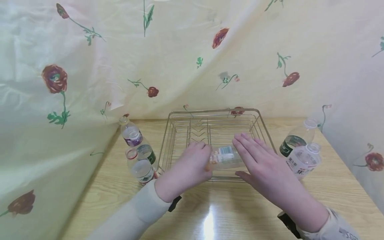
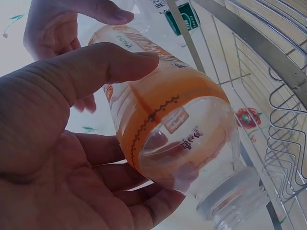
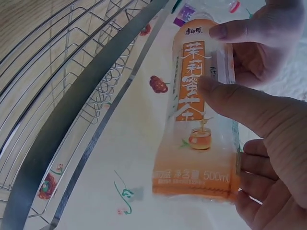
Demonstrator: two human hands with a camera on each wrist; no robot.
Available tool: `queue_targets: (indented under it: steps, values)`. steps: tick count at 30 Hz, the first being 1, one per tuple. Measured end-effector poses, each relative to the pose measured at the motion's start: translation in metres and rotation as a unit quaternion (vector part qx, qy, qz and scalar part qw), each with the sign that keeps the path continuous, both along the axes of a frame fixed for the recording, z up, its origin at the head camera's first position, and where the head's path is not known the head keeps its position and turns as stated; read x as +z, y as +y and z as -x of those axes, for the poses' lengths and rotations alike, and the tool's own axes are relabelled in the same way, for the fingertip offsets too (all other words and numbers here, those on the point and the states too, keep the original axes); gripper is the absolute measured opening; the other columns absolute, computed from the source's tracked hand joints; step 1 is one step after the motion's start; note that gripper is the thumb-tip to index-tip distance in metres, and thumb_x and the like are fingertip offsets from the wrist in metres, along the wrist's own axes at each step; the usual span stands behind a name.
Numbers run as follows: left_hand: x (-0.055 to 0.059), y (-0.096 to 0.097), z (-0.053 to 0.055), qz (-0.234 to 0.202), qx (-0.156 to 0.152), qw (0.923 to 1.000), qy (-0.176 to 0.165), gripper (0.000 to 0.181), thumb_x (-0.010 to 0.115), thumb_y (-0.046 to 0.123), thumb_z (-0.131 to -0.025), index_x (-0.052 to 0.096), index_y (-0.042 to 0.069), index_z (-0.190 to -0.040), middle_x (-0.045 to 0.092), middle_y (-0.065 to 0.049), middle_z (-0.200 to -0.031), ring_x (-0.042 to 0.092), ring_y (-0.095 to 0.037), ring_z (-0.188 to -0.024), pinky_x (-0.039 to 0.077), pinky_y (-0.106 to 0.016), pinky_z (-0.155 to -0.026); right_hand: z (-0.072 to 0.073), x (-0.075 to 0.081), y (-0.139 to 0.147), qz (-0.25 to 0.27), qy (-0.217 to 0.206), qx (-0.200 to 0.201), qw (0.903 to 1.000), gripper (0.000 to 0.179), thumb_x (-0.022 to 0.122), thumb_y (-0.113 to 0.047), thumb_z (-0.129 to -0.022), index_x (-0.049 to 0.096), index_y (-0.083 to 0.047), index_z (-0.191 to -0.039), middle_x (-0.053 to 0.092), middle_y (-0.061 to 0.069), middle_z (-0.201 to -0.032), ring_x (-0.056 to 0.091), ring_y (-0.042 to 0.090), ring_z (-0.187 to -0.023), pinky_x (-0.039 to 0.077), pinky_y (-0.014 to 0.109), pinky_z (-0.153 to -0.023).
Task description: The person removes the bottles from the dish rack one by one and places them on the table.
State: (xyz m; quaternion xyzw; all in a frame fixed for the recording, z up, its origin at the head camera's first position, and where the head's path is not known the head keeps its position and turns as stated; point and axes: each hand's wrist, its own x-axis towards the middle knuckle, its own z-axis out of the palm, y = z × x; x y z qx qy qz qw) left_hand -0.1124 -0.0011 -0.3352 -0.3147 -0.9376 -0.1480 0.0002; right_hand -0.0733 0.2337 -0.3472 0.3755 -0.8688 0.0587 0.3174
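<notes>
Both hands hold a clear plastic bottle (image 1: 226, 156) with an orange and white label, lying sideways over the front part of a wire dish rack (image 1: 210, 111). My left hand (image 1: 186, 168) wraps around its neck half, thumb on top and fingers beneath. No cap shows on the bottle's neck in the left wrist view. At the base half, my right hand (image 1: 267, 166) has its thumb across the label (image 3: 191, 103) and its fingers behind. From above, the right fingers look nearly straight.
Left of the rack stand several clear bottles, with a purple label (image 1: 133, 140), a green label, and a red ring (image 1: 131, 153) at the neck. Two more, one green-labelled (image 1: 292, 143) and one white-labelled (image 1: 303, 161), stand at its right. Flowered cloth (image 1: 186, 66) hangs behind the wooden table (image 1: 246, 213).
</notes>
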Motion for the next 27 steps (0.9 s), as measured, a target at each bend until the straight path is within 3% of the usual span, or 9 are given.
queue_targets:
  steps: [11,18,22,27]
  values:
    - [0.004,0.006,-0.007,0.04,-0.006,0.9988,0.029,0.052,0.085,0.017,-0.078,0.064,0.0,-0.122,0.062,-0.005,-0.109,0.052,-0.02,-0.098,0.049,-0.032,-0.089,-0.001,-0.003,-0.004,-0.017,-0.011,-0.01,0.9998,0.097,0.097,-0.015,-0.061,0.05,0.01,-0.142,0.054,0.024,-0.142,0.049,0.039,-0.134,0.039,0.055,-0.111]
    - [0.002,0.005,-0.012,0.053,-0.009,0.9966,0.062,0.055,0.087,0.021,-0.079,0.064,-0.001,-0.124,0.063,-0.006,-0.109,0.054,-0.019,-0.096,0.05,-0.03,-0.089,0.002,-0.006,-0.006,-0.013,-0.008,0.004,0.9999,0.084,0.096,-0.01,-0.062,0.057,0.013,-0.133,0.062,0.027,-0.129,0.057,0.042,-0.123,0.041,0.055,-0.109]
    - [0.001,0.004,-0.013,0.05,-0.014,0.9957,0.077,0.054,0.088,0.02,-0.077,0.065,0.0,-0.122,0.063,-0.005,-0.106,0.054,-0.018,-0.094,0.051,-0.029,-0.086,0.002,-0.008,-0.006,-0.013,-0.008,-0.001,0.9999,0.079,0.097,-0.01,-0.06,0.061,0.013,-0.127,0.065,0.026,-0.122,0.061,0.043,-0.114,0.049,0.057,-0.099]
    - [-0.003,0.002,-0.017,0.04,-0.019,0.9954,0.085,0.064,0.087,0.021,-0.078,0.06,-0.002,-0.131,0.063,-0.009,-0.12,0.056,-0.022,-0.109,0.049,-0.032,-0.098,0.0,-0.01,-0.006,-0.019,-0.012,-0.017,0.9996,0.076,0.097,-0.012,-0.06,0.062,0.011,-0.124,0.066,0.024,-0.12,0.063,0.043,-0.109,0.054,0.058,-0.089]
